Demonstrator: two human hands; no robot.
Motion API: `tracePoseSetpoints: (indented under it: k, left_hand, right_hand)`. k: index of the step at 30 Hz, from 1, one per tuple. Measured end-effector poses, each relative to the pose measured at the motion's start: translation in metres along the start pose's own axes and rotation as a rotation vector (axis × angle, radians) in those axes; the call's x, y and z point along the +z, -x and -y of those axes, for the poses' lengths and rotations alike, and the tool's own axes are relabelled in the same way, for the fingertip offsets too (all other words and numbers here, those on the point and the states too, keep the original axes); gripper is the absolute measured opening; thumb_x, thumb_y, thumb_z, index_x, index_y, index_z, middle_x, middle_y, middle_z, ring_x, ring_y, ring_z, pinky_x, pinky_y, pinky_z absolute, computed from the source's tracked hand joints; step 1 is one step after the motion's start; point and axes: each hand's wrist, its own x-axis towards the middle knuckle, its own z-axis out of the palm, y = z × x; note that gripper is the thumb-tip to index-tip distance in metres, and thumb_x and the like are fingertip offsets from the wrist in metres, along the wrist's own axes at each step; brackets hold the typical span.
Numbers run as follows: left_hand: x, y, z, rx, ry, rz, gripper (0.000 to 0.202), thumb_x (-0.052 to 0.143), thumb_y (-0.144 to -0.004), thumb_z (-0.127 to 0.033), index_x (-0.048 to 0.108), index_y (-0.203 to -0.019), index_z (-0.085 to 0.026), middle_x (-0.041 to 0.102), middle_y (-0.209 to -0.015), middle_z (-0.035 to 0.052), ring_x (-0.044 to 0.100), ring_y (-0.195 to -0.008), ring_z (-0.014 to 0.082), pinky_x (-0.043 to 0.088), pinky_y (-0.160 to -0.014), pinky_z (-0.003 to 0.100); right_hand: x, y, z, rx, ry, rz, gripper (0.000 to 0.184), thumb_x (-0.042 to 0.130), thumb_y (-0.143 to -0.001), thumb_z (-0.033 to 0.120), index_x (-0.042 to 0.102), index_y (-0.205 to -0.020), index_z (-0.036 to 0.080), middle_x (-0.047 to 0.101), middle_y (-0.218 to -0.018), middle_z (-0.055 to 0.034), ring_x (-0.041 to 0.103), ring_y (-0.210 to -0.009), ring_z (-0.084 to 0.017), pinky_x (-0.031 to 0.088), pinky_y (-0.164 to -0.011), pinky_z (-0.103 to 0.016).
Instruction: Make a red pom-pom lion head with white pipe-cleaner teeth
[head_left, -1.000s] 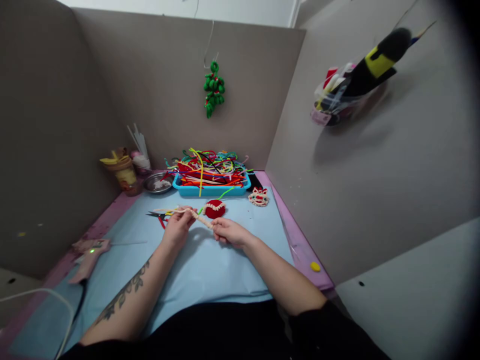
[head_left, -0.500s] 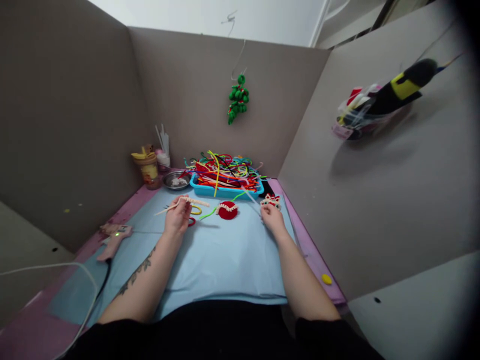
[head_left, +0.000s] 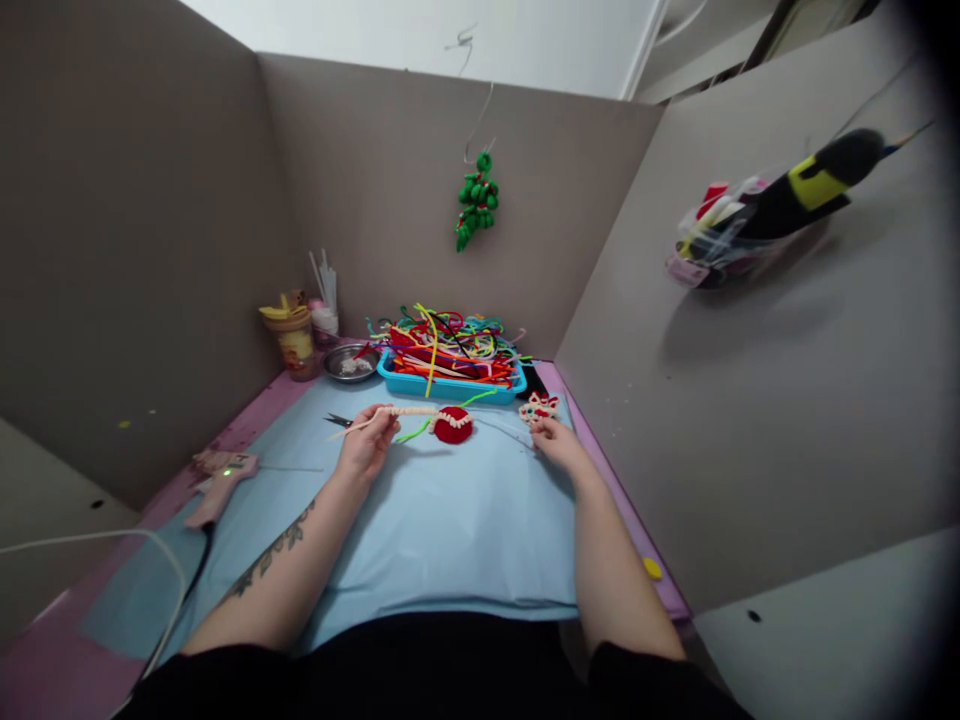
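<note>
My left hand (head_left: 367,445) is closed on a cream pipe cleaner (head_left: 412,411), part of it wound into a coil that points right, with a straight tail sticking out to the left. The coil's end reaches the edge of a red disc (head_left: 454,428) with a wavy cream trim; whether they touch I cannot tell. At the right, my right hand (head_left: 553,440) pinches a thin pale rod (head_left: 504,430), blurred, that points left toward the disc. Just beyond those fingers lies a cream, red and green pipe-cleaner piece (head_left: 538,408). Scissors (head_left: 339,420) lie partly hidden behind my left hand.
A blue tray (head_left: 450,388) of colourful pipe cleaners stands at the back. Beside it are a metal dish (head_left: 351,364) and a cup (head_left: 295,345). A pink glue gun (head_left: 225,485) with its cord lies at the left. A green pipe cleaner (head_left: 412,434) passes by the disc.
My left hand has moved slightly right, bringing the coil's end to the disc. My right hand has shifted a little right and down, and the pale rod now lies flatter.
</note>
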Motion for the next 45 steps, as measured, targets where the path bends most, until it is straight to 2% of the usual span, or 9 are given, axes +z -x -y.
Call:
tracePoseSetpoints:
  k: [3,6,9,12,15,20,27,37,45]
  left_hand:
    - [-0.001,0.0,0.006,-0.004,-0.034,0.042,0.028,0.079,-0.062,-0.012,0.061,-0.083,-0.014,0.07,-0.082,0.0022,0.067,-0.075,0.0111,0.055,-0.071,0.021]
    - [0.001,0.005,0.012,-0.02,-0.067,0.107,0.031,0.081,-0.059,-0.014,0.06,-0.082,-0.015,0.071,-0.085,0.0032,0.068,-0.08,0.0121,0.054,-0.075,0.022]
    - [0.005,0.012,0.019,-0.065,-0.083,0.152,0.032,0.082,-0.058,-0.014,0.06,-0.082,-0.015,0.07,-0.084,0.0021,0.067,-0.079,0.0116,0.054,-0.077,0.022]
    - [0.009,0.02,0.025,-0.118,-0.089,0.183,0.032,0.082,-0.058,-0.013,0.06,-0.081,-0.015,0.07,-0.084,0.0017,0.067,-0.078,0.0109,0.054,-0.077,0.022]
    - [0.011,0.026,0.03,-0.163,-0.099,0.226,0.032,0.082,-0.058,-0.014,0.061,-0.081,-0.015,0.069,-0.084,0.002,0.066,-0.079,0.0113,0.053,-0.077,0.022]
    - [0.016,0.031,0.031,-0.193,-0.166,0.267,0.034,0.083,-0.059,-0.017,0.063,-0.086,-0.016,0.069,-0.087,0.0018,0.065,-0.08,0.0118,0.053,-0.077,0.024]
    - [0.014,0.028,0.029,-0.174,-0.256,0.252,0.04,0.083,-0.058,-0.018,0.064,-0.093,-0.017,0.067,-0.084,0.0009,0.064,-0.074,0.0112,0.051,-0.065,0.021]
    - [0.013,0.025,0.03,-0.184,-0.226,0.244,0.048,0.086,-0.055,-0.021,0.065,-0.098,-0.016,0.068,-0.083,0.0022,0.064,-0.073,0.0117,0.051,-0.069,0.022]
    - [0.012,0.02,0.034,-0.126,-0.226,0.185,0.038,0.086,-0.052,-0.024,0.066,-0.082,-0.014,0.065,-0.072,-0.0008,0.06,-0.064,0.0089,0.049,-0.065,0.021]
  right_hand:
    - [-0.004,0.0,0.0,0.036,0.131,0.036,0.014,0.051,-0.069,0.022,0.06,-0.078,0.017,0.063,-0.065,-0.0026,0.058,-0.062,-0.018,0.041,-0.061,-0.028]
    - [0.006,0.007,0.023,-0.088,0.166,-0.043,0.013,0.057,-0.068,0.022,0.063,-0.079,0.017,0.066,-0.084,-0.0071,0.059,-0.082,-0.021,0.043,-0.076,-0.032]
    - [0.028,0.022,0.059,-0.202,-0.087,-0.056,0.02,0.057,-0.073,0.027,0.064,-0.09,0.018,0.066,-0.095,-0.0081,0.058,-0.092,-0.022,0.043,-0.081,-0.035]
    - [0.055,0.039,0.088,-0.277,-0.433,0.133,0.036,0.062,-0.076,0.033,0.059,-0.109,0.021,0.064,-0.104,-0.0061,0.06,-0.086,-0.018,0.046,-0.074,-0.03]
    - [0.076,0.05,0.101,-0.277,-0.586,0.205,0.037,0.065,-0.074,0.033,0.058,-0.109,0.021,0.064,-0.1,-0.0035,0.059,-0.08,-0.015,0.046,-0.071,-0.027]
    - [0.086,0.056,0.103,-0.203,-0.578,0.157,0.021,0.059,-0.078,0.034,0.062,-0.092,0.019,0.059,-0.071,0.0018,0.053,-0.065,-0.013,0.043,-0.065,-0.025]
    - [0.084,0.056,0.101,-0.209,-0.519,0.112,0.023,0.058,-0.077,0.038,0.063,-0.09,0.019,0.06,-0.075,0.0008,0.051,-0.067,-0.013,0.042,-0.065,-0.024]
    - [0.09,0.051,0.099,-0.276,-0.546,0.024,0.019,0.06,-0.077,0.032,0.065,-0.089,0.018,0.066,-0.08,-0.0016,0.058,-0.071,-0.015,0.046,-0.068,-0.026]
    - [0.092,0.051,0.091,-0.307,-0.487,0.044,0.023,0.063,-0.076,0.027,0.065,-0.098,0.02,0.069,-0.089,-0.0025,0.062,-0.078,-0.017,0.049,-0.072,-0.028]
